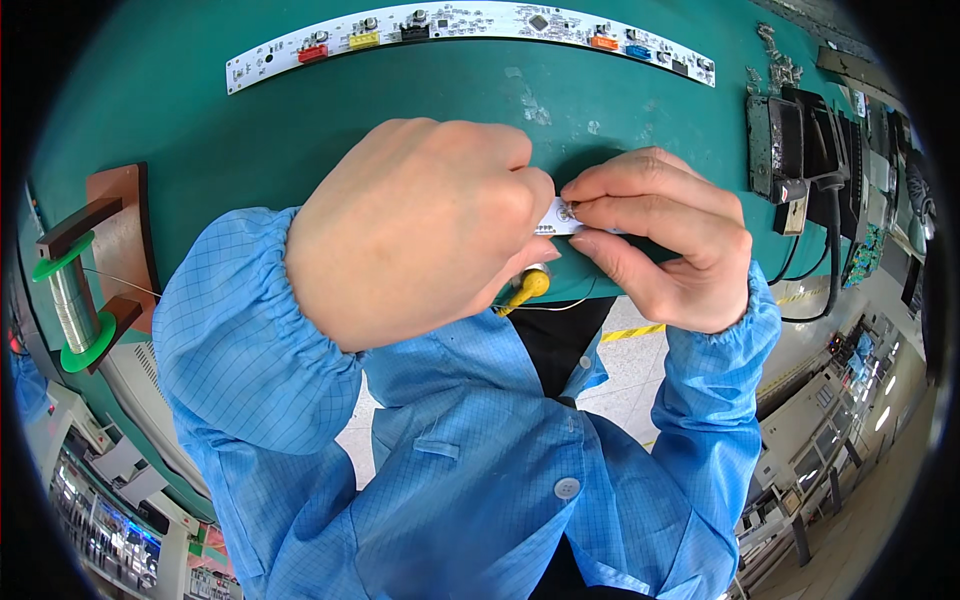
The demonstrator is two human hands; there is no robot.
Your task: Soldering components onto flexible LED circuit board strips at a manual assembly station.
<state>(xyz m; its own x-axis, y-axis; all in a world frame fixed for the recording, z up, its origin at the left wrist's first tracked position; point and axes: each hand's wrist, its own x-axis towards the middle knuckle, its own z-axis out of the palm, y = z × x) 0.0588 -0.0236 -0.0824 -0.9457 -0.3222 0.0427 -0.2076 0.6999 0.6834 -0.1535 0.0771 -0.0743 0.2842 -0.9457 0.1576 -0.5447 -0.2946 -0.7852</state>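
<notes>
Where it shows, the held board (554,222) is white.

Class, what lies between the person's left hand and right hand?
The head view shows a small white board, partly covered, between the left hand and right hand; a yellow object shows just below it.

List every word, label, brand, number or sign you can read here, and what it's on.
None can be read with certainty.
Long board: fine printed marks, too small to read.
Small board between left hand and right hand: tiny marks, partly covered, too small to read.
Spool: no lettering visible.
</notes>
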